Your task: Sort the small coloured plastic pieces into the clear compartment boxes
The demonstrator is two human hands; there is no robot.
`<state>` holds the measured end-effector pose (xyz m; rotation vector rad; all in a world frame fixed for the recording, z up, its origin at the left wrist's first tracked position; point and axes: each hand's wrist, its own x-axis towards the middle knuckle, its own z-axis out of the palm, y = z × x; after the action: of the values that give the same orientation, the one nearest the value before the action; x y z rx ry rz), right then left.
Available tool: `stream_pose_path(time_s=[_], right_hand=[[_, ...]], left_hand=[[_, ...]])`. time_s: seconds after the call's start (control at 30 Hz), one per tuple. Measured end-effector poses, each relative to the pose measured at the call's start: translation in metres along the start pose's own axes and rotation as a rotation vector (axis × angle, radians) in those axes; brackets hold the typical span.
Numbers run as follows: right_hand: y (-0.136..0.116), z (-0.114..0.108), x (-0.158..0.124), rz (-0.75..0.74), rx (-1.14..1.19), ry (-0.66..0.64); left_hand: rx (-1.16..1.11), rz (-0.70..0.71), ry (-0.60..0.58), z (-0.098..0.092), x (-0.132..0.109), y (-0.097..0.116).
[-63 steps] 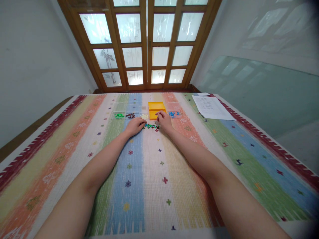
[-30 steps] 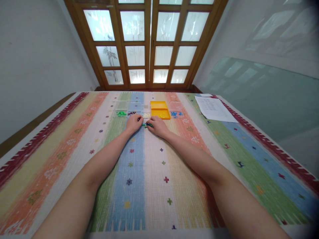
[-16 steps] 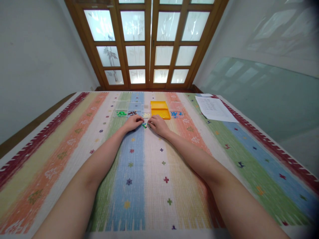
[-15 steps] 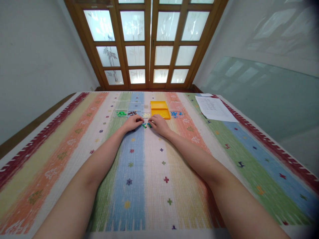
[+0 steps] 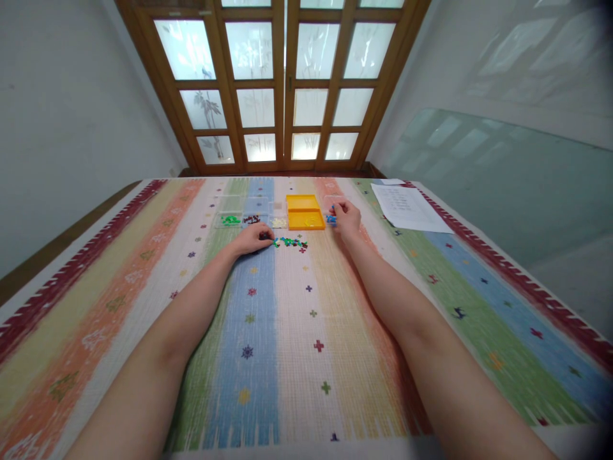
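A chain-like row of small green, blue and dark brown pieces lies on the tablecloth. My left hand rests at its left end, thumb and fingers closed on that end; the fingertips are partly hidden. Over at the right, my right hand is above a clear box of small blue pieces, fingers pinched together. A bit of blue shows at its fingertips, too small to make out well. Beyond the left hand are open clear boxes with green pieces, dark brown pieces and cream pieces.
An open yellow box with yellow pieces inside stands between the cream and blue ones. Printed paper sheets lie at the right. A striped cloth covers the table; wooden glazed doors stand behind it.
My right hand has left the coloured row and moved right to the blue pieces, uncovering the row. My left hand has stayed at the row's left end. The view has shifted slightly.
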<state>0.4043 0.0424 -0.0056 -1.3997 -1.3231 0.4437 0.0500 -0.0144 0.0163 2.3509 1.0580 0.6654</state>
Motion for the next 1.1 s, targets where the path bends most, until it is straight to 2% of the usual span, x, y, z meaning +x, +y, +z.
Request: stream_pose_path(time_s=[0.13,0.4,0.53,0.87,0.97,1.1], right_hand=[[0.012,-0.001,0.005,0.02,0.022,0.056],[0.016,0.0,0.003,-0.046,-0.063,0.09],[0.015,-0.001,0.003,-0.032,-0.088,0.12],[0.006,-0.001,-0.003,-0.035,-0.099,0.126],[0.003,0.002,-0.006,-0.057,-0.078,0.104],[-0.004,0.003,-0.011,-0.094,-0.089,0.102]], left_hand=[[-0.009,0.019,0.004,0.001,0.0,0.0],[-0.016,-0.003,0.021,0.003,-0.001,-0.003],[-0.005,0.003,0.067,0.006,-0.001,-0.001],[0.019,-0.101,0.116,0.008,-0.001,0.01],[0.045,-0.095,0.169,0.008,0.0,0.008],[0.098,-0.139,0.358,0.004,0.001,0.002]])
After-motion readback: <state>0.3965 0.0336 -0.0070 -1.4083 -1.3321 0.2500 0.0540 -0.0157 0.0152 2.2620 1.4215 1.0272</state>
